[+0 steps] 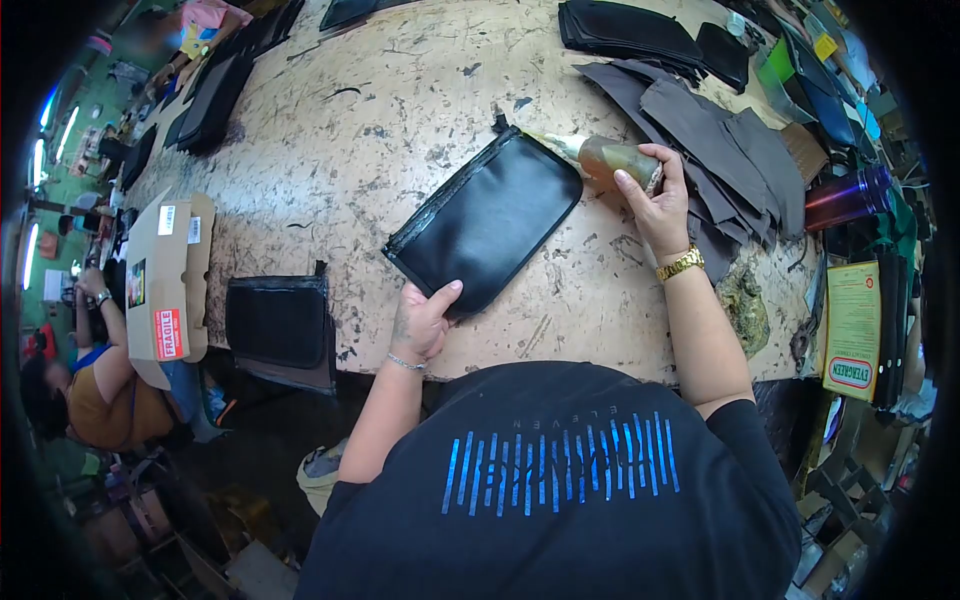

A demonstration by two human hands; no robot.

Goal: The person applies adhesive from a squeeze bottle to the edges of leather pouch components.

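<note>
A person's left hand (424,322) is pressing down on the near corner of a flat black pouch (487,220), which is lying at the centre of the frame on a stained worktable (350,130). The right hand (655,200) is gripping an amber glue bottle (612,158), its nozzle apparently touching the pouch's far corner. Grey leather pieces (715,135) are piling up at upper right, partly hidden behind the wrist.
</note>
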